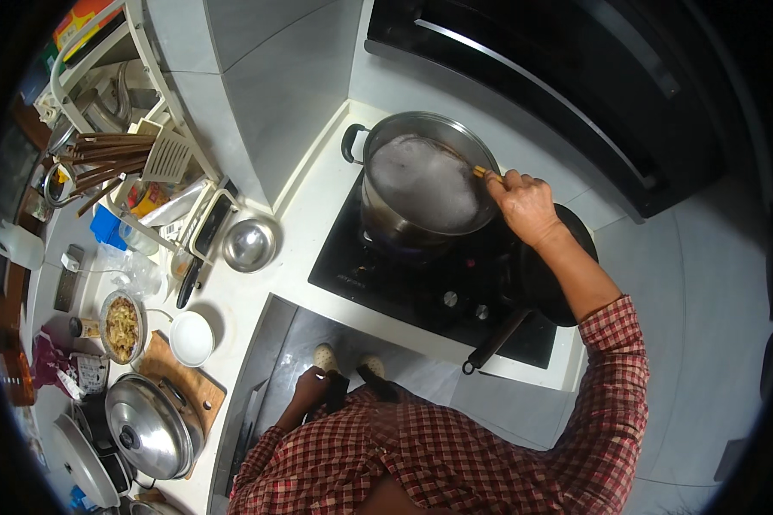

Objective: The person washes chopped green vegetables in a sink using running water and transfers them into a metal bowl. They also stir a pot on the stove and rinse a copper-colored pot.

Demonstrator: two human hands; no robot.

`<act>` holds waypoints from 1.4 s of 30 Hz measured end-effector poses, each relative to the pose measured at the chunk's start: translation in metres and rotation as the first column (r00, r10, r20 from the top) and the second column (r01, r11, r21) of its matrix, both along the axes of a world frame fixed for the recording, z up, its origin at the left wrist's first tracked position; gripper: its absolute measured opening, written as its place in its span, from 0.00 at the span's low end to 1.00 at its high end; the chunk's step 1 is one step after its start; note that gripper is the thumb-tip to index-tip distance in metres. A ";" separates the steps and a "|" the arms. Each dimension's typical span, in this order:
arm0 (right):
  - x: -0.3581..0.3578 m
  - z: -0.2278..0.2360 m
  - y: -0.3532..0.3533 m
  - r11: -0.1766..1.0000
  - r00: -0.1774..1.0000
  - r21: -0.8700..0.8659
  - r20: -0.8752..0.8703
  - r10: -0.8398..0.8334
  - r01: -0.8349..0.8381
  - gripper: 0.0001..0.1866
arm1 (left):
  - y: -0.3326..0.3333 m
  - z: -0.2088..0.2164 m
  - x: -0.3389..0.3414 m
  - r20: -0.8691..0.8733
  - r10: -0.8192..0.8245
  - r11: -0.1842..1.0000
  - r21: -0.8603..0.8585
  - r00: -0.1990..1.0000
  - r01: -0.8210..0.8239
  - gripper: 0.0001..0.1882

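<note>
Round silver metal pot: foaming on black glass hob (heating looking underway, stirring unfinished)
Right hand: pinching slim yellow-ended chopsticks over rim
Left hand: hanging low, can't tell grip

So much grey tbh: pale grey wall, a boxy tiled column sticking out, grey tiled floor. White counter bends round the column, big black hood up top catching some glare.
</note>
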State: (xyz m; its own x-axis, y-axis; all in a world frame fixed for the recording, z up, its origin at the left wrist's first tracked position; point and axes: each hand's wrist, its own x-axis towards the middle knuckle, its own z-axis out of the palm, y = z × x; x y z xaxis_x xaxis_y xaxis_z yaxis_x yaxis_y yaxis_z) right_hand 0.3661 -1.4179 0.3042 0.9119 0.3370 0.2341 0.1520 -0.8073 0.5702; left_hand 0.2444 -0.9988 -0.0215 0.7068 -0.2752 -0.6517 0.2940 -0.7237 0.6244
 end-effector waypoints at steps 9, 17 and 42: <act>-0.010 0.041 0.015 0.944 0.890 -0.078 -0.317 -0.328 0.320 0.11 | 0.014 -0.036 -0.010 -0.004 0.033 0.999 -0.018 0.999 -0.033 0.17; 0.003 0.094 -0.006 0.632 0.661 0.402 -0.711 -0.239 0.662 0.11 | 0.002 -0.009 -0.008 0.040 -0.027 0.998 0.063 0.999 0.025 0.18; -0.060 -0.009 -0.020 -0.579 0.838 0.664 -0.542 0.066 0.474 0.14 | -0.011 -0.013 -0.012 0.032 -0.132 0.990 0.051 0.991 0.131 0.20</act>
State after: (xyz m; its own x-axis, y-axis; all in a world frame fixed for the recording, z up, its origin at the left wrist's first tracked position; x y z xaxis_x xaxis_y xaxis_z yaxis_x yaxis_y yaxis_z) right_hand 0.3061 -1.4374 0.2954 0.8610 -0.3252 -0.3911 -0.4093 0.0136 -0.9123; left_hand 0.2323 -1.0102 -0.0348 0.6892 -0.3358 -0.6421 0.1729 -0.7844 0.5957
